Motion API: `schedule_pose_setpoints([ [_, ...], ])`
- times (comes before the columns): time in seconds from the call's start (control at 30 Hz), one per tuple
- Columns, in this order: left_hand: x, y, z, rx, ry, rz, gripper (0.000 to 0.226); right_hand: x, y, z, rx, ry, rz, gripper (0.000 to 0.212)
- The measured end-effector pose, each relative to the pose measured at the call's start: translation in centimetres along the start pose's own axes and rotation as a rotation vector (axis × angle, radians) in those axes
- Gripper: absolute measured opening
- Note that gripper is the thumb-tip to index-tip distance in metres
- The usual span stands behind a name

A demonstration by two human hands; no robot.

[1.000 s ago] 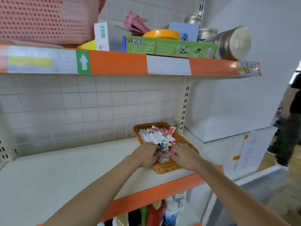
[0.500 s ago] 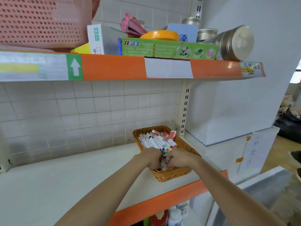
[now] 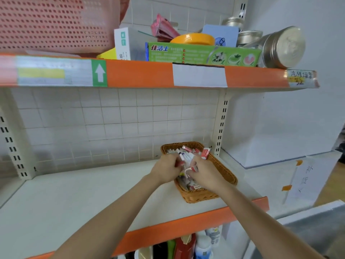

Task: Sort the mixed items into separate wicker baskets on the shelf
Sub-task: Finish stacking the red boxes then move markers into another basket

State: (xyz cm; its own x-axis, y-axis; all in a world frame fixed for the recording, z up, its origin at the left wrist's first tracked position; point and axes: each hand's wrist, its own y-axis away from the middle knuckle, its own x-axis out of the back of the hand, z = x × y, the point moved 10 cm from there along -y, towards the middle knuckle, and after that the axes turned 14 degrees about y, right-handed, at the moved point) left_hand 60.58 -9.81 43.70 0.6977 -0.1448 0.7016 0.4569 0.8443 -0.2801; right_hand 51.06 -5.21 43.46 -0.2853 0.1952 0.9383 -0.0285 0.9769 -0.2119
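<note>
Both hands (image 3: 186,170) clutch pens (image 3: 183,157) inside wicker basket (image 3: 222,171).

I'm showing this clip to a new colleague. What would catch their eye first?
Two bare hands, the left hand and the right hand, dig into a wicker basket crammed with small white and red items at the right end of the white shelf. Above, a green toothpaste box and a tipped metal tin crowd the orange-edged upper shelf.
</note>
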Motion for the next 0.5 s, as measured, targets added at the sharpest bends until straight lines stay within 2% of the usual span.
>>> schedule_pose_setpoints([
  [0.17, 4.8, 3.7, -2.9, 0.129, 0.07, 0.122, 0.019, 0.4, 0.0, -4.8, 0.148, -0.079, 0.133, 0.008],
  [0.5, 13.7, 14.2, -10.9, 0.333, -0.01, 0.24, 0.023, -5.9, -0.1, -17.6, 0.318, -0.169, 0.013, 0.013],
])
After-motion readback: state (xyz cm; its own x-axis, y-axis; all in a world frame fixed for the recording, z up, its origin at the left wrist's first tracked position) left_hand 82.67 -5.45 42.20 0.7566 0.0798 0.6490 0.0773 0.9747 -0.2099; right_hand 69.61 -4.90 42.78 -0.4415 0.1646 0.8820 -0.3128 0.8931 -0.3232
